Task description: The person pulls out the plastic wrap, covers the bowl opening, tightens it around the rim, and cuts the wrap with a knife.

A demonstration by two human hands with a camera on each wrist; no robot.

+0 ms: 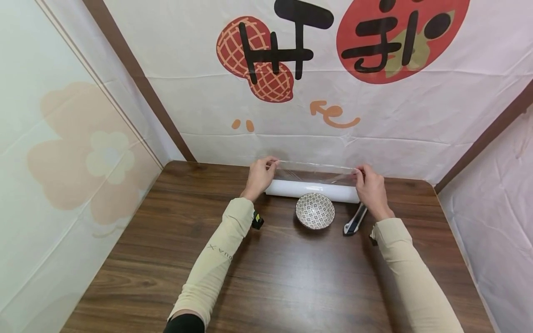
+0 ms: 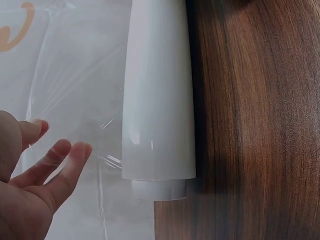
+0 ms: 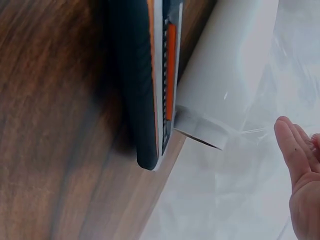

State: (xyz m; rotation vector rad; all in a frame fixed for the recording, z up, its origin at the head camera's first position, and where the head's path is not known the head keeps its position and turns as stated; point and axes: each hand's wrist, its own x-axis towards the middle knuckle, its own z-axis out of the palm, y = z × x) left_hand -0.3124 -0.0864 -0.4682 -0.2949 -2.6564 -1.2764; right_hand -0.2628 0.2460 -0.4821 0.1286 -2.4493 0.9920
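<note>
A roll of cling film [image 1: 312, 189] lies crosswise near the back of the table. A clear sheet of film [image 1: 316, 170] stretches up from it between the two hands. My left hand [image 1: 260, 176] pinches the sheet's left end, thumb toward the fingertips in the left wrist view. At the other end my right hand [image 1: 371, 190] grips the sheet's right corner, beyond the roll's end. A small patterned bowl [image 1: 315, 211] stands upright just in front of the roll. Below the right hand lies a utility knife [image 1: 355, 221], its orange slider [image 3: 171, 72] showing in the right wrist view.
The brown wooden table [image 1: 287, 282] backs onto a white printed cloth [image 1: 200, 106], with further cloth walls at both sides. A small black wrist camera [image 1: 257, 221] shows beside the left sleeve [image 1: 212, 263].
</note>
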